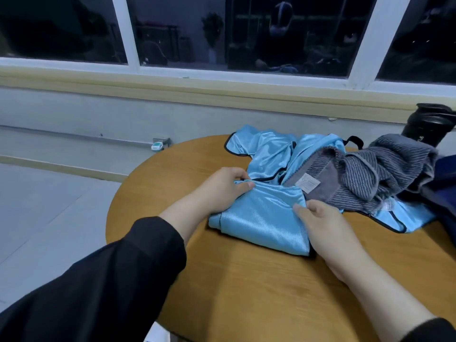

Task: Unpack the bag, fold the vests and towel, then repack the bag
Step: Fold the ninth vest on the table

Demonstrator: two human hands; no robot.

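We are working at a round wooden table (246, 292) set close to a wall under a window (246, 33). In front of us lies a partly folded blue vest (264, 218), a shiny light-blue panel with dark trim along its edges, resting flat on the tabletop at the centre of the view.

Our left hand (222, 191) is at the far left corner of that folded panel, thumb and fingers curled in a pinch on the upper edge of the fabric. Our right hand (325, 223) is at the panel's right side, fingers bent round the edge there with the thumb lying on top of the cloth, so it grips the vest as well. Both forearms reach in from the near side, each in a black sleeve (111, 280).

Beyond the folded part, more blue vest fabric (269, 149) lies rumpled and unfolded toward the far edge of the table; we cannot tell whether it is the same garment or a second one. Just right of it, a grey ribbed towel (385, 169) sits in a loose heap, a white label showing, its near edge touching the blue cloth. A dark blue bag (444, 183) lies at the right edge of the view, beside the towel. A black bottle (427, 124) stands behind the towel at the far right
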